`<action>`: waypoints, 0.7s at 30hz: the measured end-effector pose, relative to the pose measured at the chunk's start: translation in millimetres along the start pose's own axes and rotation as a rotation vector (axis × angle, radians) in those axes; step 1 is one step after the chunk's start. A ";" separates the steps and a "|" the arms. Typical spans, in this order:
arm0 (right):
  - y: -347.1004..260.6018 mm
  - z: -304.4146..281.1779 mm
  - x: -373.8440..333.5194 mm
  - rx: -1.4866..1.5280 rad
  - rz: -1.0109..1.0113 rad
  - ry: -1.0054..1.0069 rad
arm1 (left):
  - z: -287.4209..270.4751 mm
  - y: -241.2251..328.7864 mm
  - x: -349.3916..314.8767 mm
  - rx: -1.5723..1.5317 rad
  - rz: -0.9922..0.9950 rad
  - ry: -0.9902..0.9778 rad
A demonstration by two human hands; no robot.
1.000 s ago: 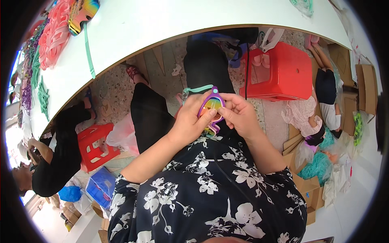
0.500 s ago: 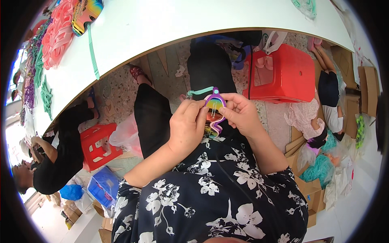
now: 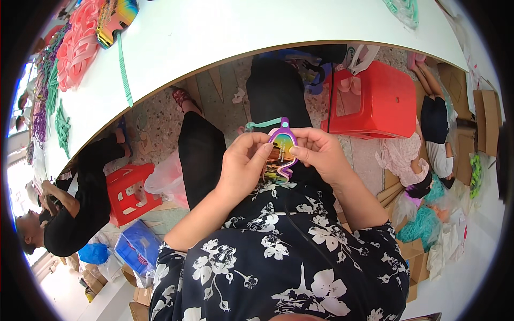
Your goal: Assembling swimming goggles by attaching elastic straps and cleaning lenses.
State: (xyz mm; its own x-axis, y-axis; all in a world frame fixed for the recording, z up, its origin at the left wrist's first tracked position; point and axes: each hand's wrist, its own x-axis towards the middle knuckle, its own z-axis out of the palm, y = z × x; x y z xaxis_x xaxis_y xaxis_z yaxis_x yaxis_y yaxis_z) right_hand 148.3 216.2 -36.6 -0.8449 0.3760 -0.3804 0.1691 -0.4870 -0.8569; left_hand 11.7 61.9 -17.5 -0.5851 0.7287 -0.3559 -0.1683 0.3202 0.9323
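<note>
Over my lap I hold swim goggles (image 3: 282, 144) with a purple frame and a rainbow mirrored lens. They stand on end, one side up, with a short teal strap (image 3: 263, 124) running left from the top end. My left hand (image 3: 242, 163) is closed on the left edge of the frame, its thumb against the lens side. My right hand (image 3: 321, 154) pinches the opposite edge, its thumb over the front and its fingers behind. The lower end of the goggles rests close to my floral shirt. My fingers partly hide the frame.
A white table (image 3: 225, 24) curves ahead, bearing coral straps (image 3: 79, 51), green straps (image 3: 62, 128) and another pair of mirrored goggles (image 3: 115, 20). Red stools (image 3: 383, 101) stand on the floor. A co-worker in black (image 3: 80, 208) sits at left; another person (image 3: 404, 155) is at right.
The goggles have turned slightly and show their lens more squarely. My left thumb has shifted along the frame edge, and both hands still grip it.
</note>
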 end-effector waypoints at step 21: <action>-25.3 -46.9 53.7 0.272 0.533 -0.283 | -14.8 19.2 43.0 -0.307 -0.426 -0.328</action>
State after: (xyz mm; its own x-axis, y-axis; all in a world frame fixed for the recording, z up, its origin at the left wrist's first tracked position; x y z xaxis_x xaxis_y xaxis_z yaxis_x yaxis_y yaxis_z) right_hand 122.5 285.8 -51.7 -0.7882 -0.1748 -0.5900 0.4979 -0.7448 -0.4444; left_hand -28.4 90.3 -14.0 -0.1503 0.7387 -0.6570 -0.5829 0.4705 0.6624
